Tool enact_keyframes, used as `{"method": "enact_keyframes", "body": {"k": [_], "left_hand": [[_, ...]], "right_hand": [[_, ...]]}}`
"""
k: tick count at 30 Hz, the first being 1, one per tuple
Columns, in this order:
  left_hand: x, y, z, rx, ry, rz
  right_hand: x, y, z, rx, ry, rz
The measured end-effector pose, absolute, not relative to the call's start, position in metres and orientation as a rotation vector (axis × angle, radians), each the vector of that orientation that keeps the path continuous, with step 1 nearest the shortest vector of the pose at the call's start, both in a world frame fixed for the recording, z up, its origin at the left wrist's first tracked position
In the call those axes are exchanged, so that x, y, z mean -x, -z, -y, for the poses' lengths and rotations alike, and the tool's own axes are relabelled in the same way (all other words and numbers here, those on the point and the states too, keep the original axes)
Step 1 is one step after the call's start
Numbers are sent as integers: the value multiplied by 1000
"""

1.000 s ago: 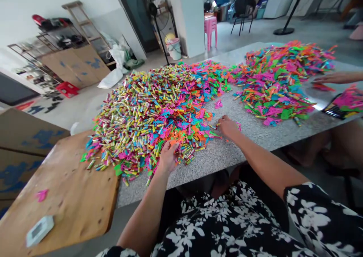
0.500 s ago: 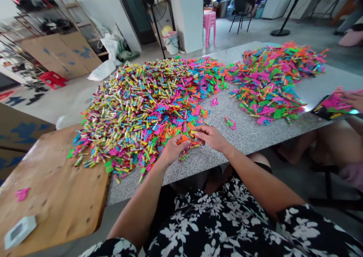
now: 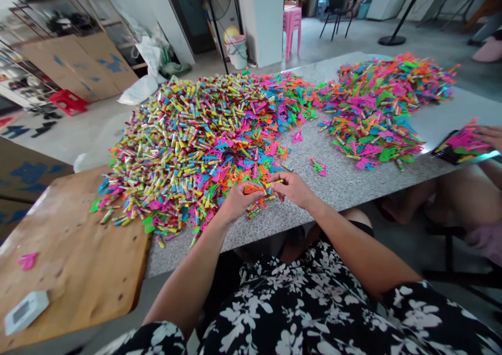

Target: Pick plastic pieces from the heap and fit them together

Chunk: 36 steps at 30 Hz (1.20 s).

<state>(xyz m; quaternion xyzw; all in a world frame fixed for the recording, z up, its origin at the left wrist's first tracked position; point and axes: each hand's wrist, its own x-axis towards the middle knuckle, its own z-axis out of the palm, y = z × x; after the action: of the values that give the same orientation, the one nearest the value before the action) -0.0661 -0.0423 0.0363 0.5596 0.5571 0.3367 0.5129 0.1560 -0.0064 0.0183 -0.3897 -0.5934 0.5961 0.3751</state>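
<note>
My left hand pinches an orange plastic piece with a perforated face, at the near edge of the heap. Close beside it, my right hand is closed on a small yellow wrapped tube. The tube meets or nearly meets the orange piece; the exact contact is too small to make out. Behind both hands spreads a large heap of small wrapped tubes, with brightly coloured plastic pieces mixed in along its right side.
A second pile of coloured plastic pieces lies on the grey speckled table. At the far right a co-worker's hand rests by a dark tray of pink pieces. A wooden board on the left bears a white device.
The view has shifted slightly. My hands stay close together, and the orange piece now shows more of its flat face, turned toward the yellow tube.
</note>
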Motion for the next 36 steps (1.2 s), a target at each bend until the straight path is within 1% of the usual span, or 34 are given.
{"method": "enact_keyframes", "body": {"k": [3, 7, 11, 20, 22, 26, 31, 33, 36], "left_hand": [[66, -32, 41, -1358, -818, -1311], [64, -36, 42, -1437, -744, -1334], [64, -43, 44, -1524, -661, -1345], [59, -42, 45, -1445, -546, -1240], [55, -41, 45, -1460, -564, -1226], [53, -41, 43, -1475, -626, -1215], [52, -44, 42, -1523, -617, -1247], [51, -47, 42, -1554, -608, -1262], [48, -51, 41, -1598, -584, -1257]], "right_hand": [[-157, -18, 7, 1005, -1530, 1519], [-158, -20, 8, 998, -1583, 1521], [-158, -20, 7, 971, -1687, 1473], [-156, -18, 10, 818, -1964, 1263], [-156, -18, 10, 833, -1943, 1292], [-160, -17, 8, 934, -1784, 1305], [-166, -11, 8, 987, -1672, 1421], [-166, -11, 9, 967, -1691, 1424], [-167, -14, 9, 924, -1811, 1360]]}}
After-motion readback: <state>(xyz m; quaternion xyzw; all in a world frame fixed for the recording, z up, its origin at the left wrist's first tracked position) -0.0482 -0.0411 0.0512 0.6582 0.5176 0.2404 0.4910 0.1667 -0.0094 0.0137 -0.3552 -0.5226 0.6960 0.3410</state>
